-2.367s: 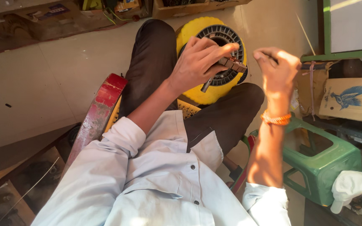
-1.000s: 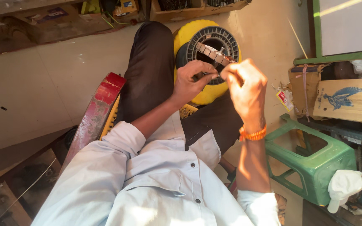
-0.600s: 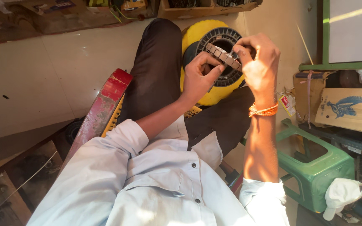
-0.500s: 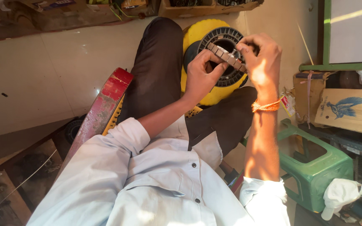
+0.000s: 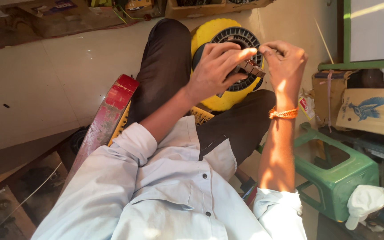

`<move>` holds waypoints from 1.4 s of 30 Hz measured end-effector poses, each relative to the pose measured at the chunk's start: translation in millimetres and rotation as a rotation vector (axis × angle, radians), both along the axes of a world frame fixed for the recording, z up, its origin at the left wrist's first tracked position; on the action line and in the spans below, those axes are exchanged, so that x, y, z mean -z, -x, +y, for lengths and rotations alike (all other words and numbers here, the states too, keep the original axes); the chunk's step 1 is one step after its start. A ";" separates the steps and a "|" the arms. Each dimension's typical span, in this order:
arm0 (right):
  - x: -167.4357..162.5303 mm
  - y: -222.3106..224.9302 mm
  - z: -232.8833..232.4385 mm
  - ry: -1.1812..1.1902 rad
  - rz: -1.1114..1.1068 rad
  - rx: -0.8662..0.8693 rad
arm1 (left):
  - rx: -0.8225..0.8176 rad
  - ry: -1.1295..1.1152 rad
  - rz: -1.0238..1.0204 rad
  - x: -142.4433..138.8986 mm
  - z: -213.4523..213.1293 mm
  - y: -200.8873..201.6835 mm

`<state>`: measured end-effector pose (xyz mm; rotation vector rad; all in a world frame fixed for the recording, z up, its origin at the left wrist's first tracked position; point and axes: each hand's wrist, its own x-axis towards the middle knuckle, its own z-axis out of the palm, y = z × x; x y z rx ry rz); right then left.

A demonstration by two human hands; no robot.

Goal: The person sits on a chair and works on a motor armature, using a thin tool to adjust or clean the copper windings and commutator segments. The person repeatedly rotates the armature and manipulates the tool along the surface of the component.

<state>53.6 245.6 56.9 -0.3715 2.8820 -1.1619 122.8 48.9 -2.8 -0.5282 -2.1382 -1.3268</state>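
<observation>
I see my left hand (image 5: pixel 216 66) clamped on a small dark slotted part (image 5: pixel 250 67) above the yellow wheel (image 5: pixel 221 95) on the pale tiled floor (image 5: pixel 45 84), my right hand (image 5: pixel 285 66) pinching its end, a green plastic stool (image 5: pixel 338 171) and cardboard boxes (image 5: pixel 370 111) crowding the right.

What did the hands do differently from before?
The right hand, held apart off to the right earlier, moved in to meet the left hand at the small dark toothed part. The left hand kept hold of that part throughout. The yellow spool and green stool stayed put.
</observation>
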 end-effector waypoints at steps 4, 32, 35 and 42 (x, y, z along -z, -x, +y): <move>-33.8 -19.7 3.8 -0.012 0.004 0.027 | 0.068 0.051 -0.009 -0.2 -10.9 13.8; 35.6 -96.2 -28.5 -0.393 0.429 -0.055 | -0.013 0.101 0.106 7.2 -14.3 -2.0; 42.9 -92.7 -23.8 -0.394 0.393 -0.077 | -0.032 0.175 0.199 13.2 -7.8 -13.6; -6.6 -101.6 -12.3 -0.232 0.329 -0.277 | 0.107 0.082 0.047 31.6 -3.3 -13.9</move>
